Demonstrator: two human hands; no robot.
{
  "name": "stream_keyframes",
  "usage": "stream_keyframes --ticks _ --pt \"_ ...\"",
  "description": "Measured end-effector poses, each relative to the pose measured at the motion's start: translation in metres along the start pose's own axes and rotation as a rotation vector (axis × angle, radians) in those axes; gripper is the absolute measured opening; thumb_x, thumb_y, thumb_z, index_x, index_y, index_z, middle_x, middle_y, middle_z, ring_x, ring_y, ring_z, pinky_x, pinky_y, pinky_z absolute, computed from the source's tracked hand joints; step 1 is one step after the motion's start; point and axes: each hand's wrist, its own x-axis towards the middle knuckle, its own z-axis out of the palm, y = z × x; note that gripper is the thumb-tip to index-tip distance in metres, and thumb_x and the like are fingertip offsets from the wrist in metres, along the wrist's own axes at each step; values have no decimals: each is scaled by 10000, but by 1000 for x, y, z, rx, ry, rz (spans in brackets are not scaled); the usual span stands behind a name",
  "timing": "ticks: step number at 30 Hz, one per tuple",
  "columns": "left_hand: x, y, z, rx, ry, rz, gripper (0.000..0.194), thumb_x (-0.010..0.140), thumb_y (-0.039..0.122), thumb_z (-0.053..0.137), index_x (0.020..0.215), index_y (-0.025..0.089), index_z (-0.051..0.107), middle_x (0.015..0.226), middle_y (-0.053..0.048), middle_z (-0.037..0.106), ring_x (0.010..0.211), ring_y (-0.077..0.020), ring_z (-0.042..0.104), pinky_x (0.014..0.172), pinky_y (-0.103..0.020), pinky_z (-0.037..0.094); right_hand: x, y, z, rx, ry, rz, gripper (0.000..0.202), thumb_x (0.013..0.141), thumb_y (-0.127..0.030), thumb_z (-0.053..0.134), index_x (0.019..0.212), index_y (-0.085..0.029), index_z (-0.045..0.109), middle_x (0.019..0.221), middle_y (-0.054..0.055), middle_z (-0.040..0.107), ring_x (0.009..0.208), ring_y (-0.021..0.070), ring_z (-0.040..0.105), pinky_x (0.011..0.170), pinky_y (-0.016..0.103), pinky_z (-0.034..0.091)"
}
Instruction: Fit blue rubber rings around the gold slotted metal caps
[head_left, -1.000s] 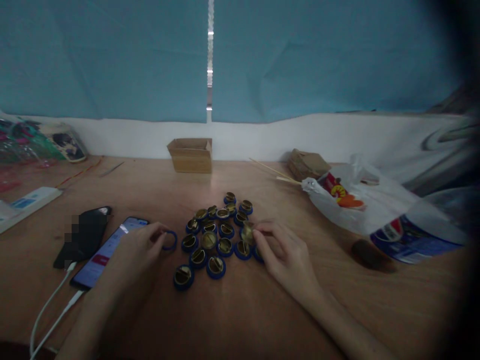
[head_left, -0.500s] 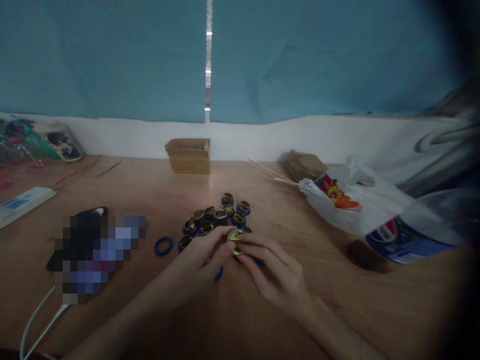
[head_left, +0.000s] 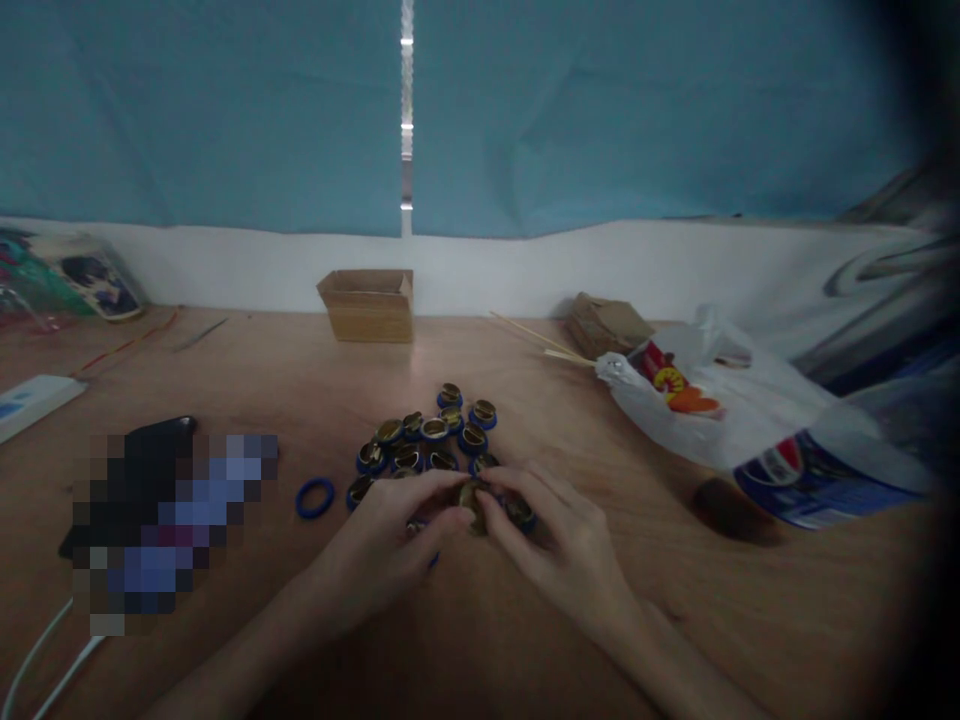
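Note:
My left hand (head_left: 386, 535) and my right hand (head_left: 562, 530) meet at the front of the pile, fingertips pinching a small round gold-coloured metal piece (head_left: 469, 497) between them. Its lower part and exact shape are partly hidden by my fingers. Just beyond lie several round gold metal pieces set in blue rings (head_left: 472, 438), some half covered by my hands. Left of the pile, a loose blue ring (head_left: 314, 498) lies flat on the wooden table (head_left: 247, 385).
A small open cardboard box (head_left: 371, 318) stands at the back. On the right are a plastic bag (head_left: 634, 410), a cut blue bottle (head_left: 806, 480) and a brown packet (head_left: 609, 322) with thin sticks. A dark phone (head_left: 161, 440) and white cables (head_left: 71, 665) lie left.
The gold piece has turned between my fingertips and shows less of its round face. My right fingers have shifted around it. The whole view has moved slightly.

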Motion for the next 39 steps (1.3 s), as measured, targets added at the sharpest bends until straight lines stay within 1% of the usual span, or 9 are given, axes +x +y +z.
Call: stream_keyframes --ticks 8,14,19,21,24,27,29,33,39 --pt "-3 4 5 270 3 16 184 904 298 555 982 195 687 751 0 704 644 -144 641 577 -237 447 -3 8 -1 -55 -268 -80 161 941 -176 495 1027 -165 632 908 78 703 778 190 674 678 326 573" --pt "-2 6 4 230 0 -14 180 906 295 554 967 191 689 762 -2 715 658 -145 651 588 -241 448 -6 8 -6 -254 -226 -311 254 953 -137 444 1103 -35 621 888 160 718 720 235 686 630 360 591" --pt "-1 4 3 176 48 -23 191 920 286 534 993 202 688 832 -3 738 722 -151 671 626 -241 475 -7 3 -7 -303 -147 -338 230 930 -96 475 1098 -34 619 804 129 713 660 221 674 576 342 568" --pt "0 3 2 161 70 -52 213 927 316 523 987 196 689 848 -14 741 737 -159 678 625 -242 485 -7 0 -6 -230 -133 -276 205 926 -99 485 1072 -75 628 774 96 699 632 198 659 550 315 542" --pt "0 2 1 136 60 -53 227 934 329 512 1017 200 680 898 -26 741 784 -171 687 670 -257 512 -3 -6 -6 57 -198 -9 150 942 -150 484 971 -162 631 698 14 646 562 132 602 496 245 471" --pt "-2 0 2 131 29 18 252 926 260 534 1160 227 620 969 -24 731 861 -174 685 740 -272 527 0 -8 -5 338 -322 283 199 963 -236 464 805 -202 580 570 -55 491 466 90 460 413 214 342" --pt "-3 -3 3 143 17 85 393 892 223 591 1281 246 535 1052 -33 718 933 -180 677 802 -289 530 1 -7 -4 456 -362 392 234 955 -271 477 733 -207 519 574 -63 428 478 87 401 414 212 299" --pt "-5 -10 6 251 7 210 623 778 248 742 1339 254 473 1122 -57 682 983 -199 664 860 -320 532 1 -4 -3 558 -382 442 249 930 -259 496 692 -209 442 635 -51 441 554 94 400 475 216 314" --pt "-5 -12 10 438 38 239 474 843 224 665 1292 203 514 1057 -97 681 903 -219 684 755 -327 571 3 -8 -3 541 -431 413 267 910 -215 461 644 -201 444 627 -40 455 562 102 418 492 223 318"
